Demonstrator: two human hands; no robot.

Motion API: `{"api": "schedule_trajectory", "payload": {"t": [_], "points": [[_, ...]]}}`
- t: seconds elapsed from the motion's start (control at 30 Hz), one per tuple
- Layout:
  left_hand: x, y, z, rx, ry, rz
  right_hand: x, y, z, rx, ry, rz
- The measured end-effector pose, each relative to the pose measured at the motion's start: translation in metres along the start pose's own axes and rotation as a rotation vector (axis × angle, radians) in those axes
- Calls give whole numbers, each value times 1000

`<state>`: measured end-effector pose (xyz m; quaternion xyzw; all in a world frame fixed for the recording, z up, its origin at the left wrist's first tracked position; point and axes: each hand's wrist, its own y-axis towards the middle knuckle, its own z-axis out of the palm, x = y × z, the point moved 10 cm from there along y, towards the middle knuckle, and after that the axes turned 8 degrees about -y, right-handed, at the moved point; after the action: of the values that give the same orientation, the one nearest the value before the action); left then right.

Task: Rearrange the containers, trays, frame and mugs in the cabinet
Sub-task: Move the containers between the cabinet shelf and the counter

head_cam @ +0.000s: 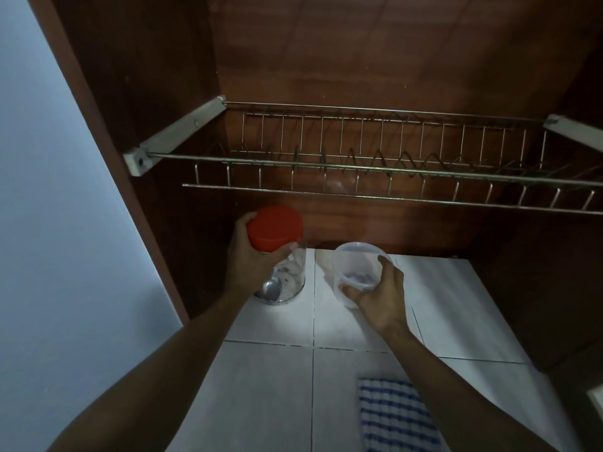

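Observation:
A tall clear jar [293,275] with a red lid [275,227] stands at the left of the white tiled surface [267,386], a metal spoon visible inside it. My left hand [253,259] grips it just under the lid. To its right, my right hand [378,296] holds a small clear round plastic container [354,262] with a clear lid, tilted and lifted slightly off the tiles. Both sit below the wire dish rack [359,171] in the dark wooden cabinet [146,76].
The wire rack spans the cabinet above my hands and holds nothing. A blue-and-white checked cloth [394,415] lies on the tiles near the bottom. The cabinet's side panel [107,141] borders the left; a pale blue wall [39,223] lies beyond it.

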<state>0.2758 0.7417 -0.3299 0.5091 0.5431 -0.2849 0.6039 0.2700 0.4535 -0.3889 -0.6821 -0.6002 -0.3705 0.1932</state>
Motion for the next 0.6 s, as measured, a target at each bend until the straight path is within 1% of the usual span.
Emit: {"api": "schedule_trajectory", "payload": {"t": [0.13,0.3,0.6], "points": [[0,-2,-1,11,26,5,2,-3,0,7,-15,17],[-3,-6,0,31,-2,13,3,-6,0,15,-25,22],[-4,-5,-5,-2,28,27,5,-11,-2,43,-22,38]]}}
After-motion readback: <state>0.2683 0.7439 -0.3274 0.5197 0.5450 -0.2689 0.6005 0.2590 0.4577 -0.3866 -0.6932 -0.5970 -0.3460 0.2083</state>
